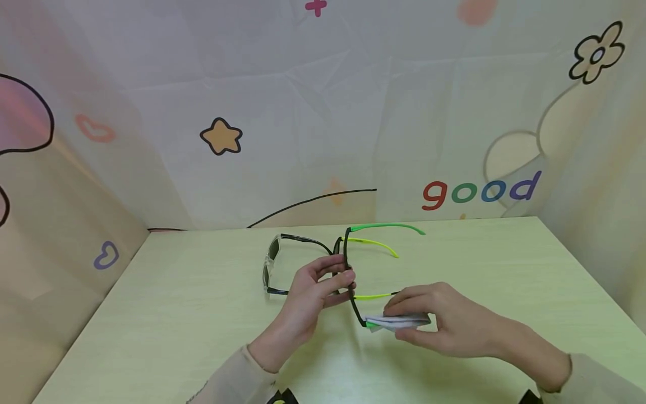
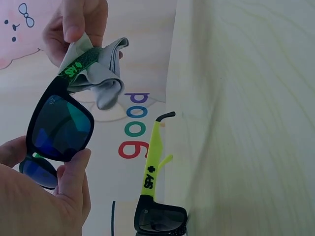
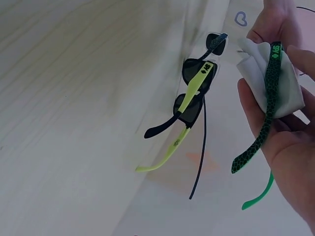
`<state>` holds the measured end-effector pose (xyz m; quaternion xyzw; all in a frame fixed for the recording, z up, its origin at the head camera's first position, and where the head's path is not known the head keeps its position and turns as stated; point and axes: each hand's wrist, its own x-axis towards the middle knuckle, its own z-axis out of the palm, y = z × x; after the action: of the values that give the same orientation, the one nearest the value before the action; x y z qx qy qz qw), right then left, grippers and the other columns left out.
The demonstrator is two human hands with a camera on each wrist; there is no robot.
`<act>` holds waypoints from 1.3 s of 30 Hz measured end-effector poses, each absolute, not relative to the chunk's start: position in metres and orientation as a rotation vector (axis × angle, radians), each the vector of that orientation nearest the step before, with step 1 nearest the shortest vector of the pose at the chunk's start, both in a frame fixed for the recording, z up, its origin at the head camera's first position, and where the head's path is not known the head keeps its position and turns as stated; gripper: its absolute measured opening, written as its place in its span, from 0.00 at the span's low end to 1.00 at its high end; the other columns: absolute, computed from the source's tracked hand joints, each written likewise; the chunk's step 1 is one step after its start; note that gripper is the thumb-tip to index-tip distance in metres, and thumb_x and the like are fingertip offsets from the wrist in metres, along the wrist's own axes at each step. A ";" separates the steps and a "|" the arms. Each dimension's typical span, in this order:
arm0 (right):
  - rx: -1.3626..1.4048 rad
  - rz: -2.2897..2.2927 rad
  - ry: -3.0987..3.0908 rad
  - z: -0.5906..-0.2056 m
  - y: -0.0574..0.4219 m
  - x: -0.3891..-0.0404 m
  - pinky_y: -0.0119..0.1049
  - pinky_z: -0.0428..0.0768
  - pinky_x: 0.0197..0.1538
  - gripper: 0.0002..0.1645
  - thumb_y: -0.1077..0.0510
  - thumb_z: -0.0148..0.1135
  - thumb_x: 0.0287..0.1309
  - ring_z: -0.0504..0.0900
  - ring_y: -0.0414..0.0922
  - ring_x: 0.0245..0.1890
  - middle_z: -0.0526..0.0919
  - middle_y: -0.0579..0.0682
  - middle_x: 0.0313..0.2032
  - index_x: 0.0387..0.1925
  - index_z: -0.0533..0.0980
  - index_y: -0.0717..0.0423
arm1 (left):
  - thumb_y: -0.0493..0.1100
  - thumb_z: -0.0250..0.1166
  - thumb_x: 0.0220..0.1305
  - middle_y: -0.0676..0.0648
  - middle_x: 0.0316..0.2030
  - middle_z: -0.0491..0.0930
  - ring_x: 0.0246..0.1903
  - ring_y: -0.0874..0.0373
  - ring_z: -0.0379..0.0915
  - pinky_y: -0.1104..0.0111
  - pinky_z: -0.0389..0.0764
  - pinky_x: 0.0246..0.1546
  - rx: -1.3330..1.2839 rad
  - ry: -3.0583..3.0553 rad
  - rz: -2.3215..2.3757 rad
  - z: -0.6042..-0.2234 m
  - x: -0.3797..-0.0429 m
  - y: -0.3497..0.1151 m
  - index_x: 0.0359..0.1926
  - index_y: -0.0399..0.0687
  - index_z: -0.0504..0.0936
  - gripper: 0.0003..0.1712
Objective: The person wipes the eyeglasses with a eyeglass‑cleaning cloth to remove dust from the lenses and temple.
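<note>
My left hand (image 1: pixel 313 297) pinches a pair of sunglasses (image 2: pixel 61 125) with a black front, blue-green mirrored lenses and green arms, holding it at the middle of the frame above the table. My right hand (image 1: pixel 454 325) grips a folded grey-white cloth (image 1: pixel 404 321) against one arm of these sunglasses, near the hinge. In the right wrist view that arm (image 3: pixel 272 83) shows a black and green scale pattern and lies over the cloth (image 3: pixel 251 73). The other green arm (image 1: pixel 388 225) sticks out free at the far side.
Behind the left hand, sunglasses with yellow arms (image 1: pixel 373 242) stand on the pale green table (image 1: pixel 176 314). Left of them are white-framed sunglasses (image 1: pixel 267 269) with dark arms. A printed curtain (image 1: pixel 303 112) hangs along the back and sides.
</note>
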<state>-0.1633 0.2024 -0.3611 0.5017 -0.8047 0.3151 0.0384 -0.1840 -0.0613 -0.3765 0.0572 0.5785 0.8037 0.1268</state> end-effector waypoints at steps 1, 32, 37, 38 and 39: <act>1.544 0.956 -2.458 -0.361 0.202 -0.164 0.28 0.83 0.42 0.11 0.57 0.70 0.66 0.83 0.36 0.43 0.84 0.39 0.48 0.49 0.85 0.47 | 0.34 0.70 0.65 0.40 0.48 0.77 0.40 0.51 0.84 0.56 0.86 0.50 0.166 1.688 2.337 -0.377 -0.184 -0.061 0.63 0.29 0.72 0.28; 1.199 0.101 -1.957 -0.366 0.172 -0.135 0.37 0.86 0.29 0.25 0.61 0.39 0.78 0.80 0.46 0.25 0.81 0.53 0.28 0.38 0.83 0.67 | 0.36 0.69 0.68 0.38 0.51 0.74 0.39 0.56 0.81 0.57 0.86 0.50 0.069 1.746 2.394 -0.378 -0.187 -0.059 0.65 0.26 0.67 0.32; 1.119 0.076 -1.986 -0.370 0.165 -0.132 0.38 0.85 0.26 0.28 0.62 0.34 0.81 0.81 0.47 0.23 0.80 0.56 0.28 0.39 0.81 0.72 | 0.36 0.69 0.67 0.39 0.50 0.74 0.38 0.57 0.81 0.56 0.86 0.50 0.068 1.723 2.405 -0.380 -0.187 -0.058 0.64 0.27 0.67 0.31; 1.120 0.084 -2.018 -0.371 0.164 -0.131 0.38 0.85 0.26 0.29 0.59 0.34 0.82 0.80 0.47 0.24 0.79 0.56 0.29 0.39 0.81 0.71 | 0.37 0.69 0.67 0.39 0.50 0.74 0.38 0.57 0.81 0.56 0.85 0.50 0.069 1.722 2.405 -0.380 -0.187 -0.058 0.64 0.27 0.67 0.31; 1.123 0.100 -2.055 -0.371 0.162 -0.131 0.38 0.85 0.26 0.31 0.55 0.35 0.82 0.80 0.47 0.24 0.79 0.55 0.29 0.40 0.81 0.71 | 0.37 0.70 0.67 0.39 0.50 0.74 0.38 0.57 0.81 0.56 0.85 0.50 0.072 1.723 2.406 -0.380 -0.187 -0.057 0.64 0.27 0.67 0.31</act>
<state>-0.1308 0.1624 -0.3712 0.4417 -0.8079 0.0394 0.3882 -0.1869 -0.0572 -0.3801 0.0242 0.5796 0.8094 0.0908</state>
